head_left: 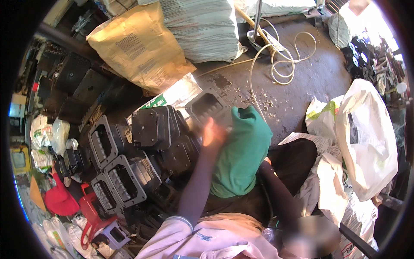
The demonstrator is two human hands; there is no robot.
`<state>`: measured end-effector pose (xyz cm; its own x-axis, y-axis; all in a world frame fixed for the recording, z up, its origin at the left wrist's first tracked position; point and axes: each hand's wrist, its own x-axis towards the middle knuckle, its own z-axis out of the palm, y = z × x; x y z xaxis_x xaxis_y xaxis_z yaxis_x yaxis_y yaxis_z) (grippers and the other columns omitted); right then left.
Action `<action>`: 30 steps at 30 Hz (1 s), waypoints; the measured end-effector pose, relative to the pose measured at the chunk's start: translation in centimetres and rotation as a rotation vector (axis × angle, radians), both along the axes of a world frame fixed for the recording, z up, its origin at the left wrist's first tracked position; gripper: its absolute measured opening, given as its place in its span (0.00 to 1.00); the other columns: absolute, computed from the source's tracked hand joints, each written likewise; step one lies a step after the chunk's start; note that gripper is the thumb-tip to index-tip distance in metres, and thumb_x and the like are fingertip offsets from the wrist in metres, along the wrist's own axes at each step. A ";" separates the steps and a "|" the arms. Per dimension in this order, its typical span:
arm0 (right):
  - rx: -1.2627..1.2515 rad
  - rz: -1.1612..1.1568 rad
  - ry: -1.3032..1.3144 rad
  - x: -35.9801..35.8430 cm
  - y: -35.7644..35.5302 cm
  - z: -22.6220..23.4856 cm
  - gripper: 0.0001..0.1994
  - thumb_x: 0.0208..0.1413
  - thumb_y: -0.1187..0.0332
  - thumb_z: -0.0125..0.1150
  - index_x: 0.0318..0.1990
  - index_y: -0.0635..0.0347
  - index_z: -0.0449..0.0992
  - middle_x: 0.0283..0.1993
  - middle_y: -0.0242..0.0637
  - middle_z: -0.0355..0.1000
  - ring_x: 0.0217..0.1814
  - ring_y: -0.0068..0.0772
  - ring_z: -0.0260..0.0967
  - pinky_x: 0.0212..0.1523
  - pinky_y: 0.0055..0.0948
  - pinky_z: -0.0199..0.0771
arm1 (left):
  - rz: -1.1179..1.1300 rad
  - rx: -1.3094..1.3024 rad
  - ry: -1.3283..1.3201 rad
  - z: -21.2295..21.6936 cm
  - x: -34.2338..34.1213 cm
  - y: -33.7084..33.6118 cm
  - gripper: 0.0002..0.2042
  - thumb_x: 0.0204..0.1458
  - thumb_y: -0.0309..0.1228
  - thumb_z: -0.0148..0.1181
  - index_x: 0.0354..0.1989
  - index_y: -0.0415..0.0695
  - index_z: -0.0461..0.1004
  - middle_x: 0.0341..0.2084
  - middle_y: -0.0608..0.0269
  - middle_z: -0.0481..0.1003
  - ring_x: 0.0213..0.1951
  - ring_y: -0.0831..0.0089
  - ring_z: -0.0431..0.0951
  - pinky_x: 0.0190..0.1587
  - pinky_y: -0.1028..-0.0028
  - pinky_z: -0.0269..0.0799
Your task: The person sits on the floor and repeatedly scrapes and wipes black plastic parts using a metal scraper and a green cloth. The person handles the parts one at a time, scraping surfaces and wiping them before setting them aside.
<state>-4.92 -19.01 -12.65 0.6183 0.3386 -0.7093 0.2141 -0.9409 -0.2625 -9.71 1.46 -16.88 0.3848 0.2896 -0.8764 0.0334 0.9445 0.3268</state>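
My left hand [214,134] reaches forward past the left side of a green cloth [243,155]. It is smeared by motion, with the thumb side up, at the near edge of a dark metal housing [207,107] with a square opening. Whether the fingers grip that housing cannot be made out. The green cloth bulges upright in front of my body; what lies under it is hidden. My right hand [266,164] is at the cloth's right side, beside my dark-trousered knee, mostly covered so its fingers do not show.
Several dark metal housings [125,179] are stacked on the left. A brown paper sack [138,47] and a white sack [198,30] stand ahead. A pale hose [280,80] coils on the floor. Open white bags [366,142] crowd the right. Another person in red [62,198] is far left.
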 end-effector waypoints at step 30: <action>0.294 -0.078 -0.379 6.2 0.2 21.9 0.22 0.60 0.55 0.55 0.56 0.59 0.63 0.42 0.63 0.75 0.46 0.68 0.73 0.49 0.57 0.72 | -0.388 1.030 0.003 10.1 18.5 -1.5 0.30 0.52 0.52 0.65 0.34 0.28 0.77 0.25 0.47 0.78 0.21 0.60 0.79 0.27 0.65 0.75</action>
<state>1.27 -18.81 9.25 0.8462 0.4331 -0.3103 0.2777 -0.8556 -0.4368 8.83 -0.09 -6.82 0.6063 0.7424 -0.2851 0.2705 0.1446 0.9518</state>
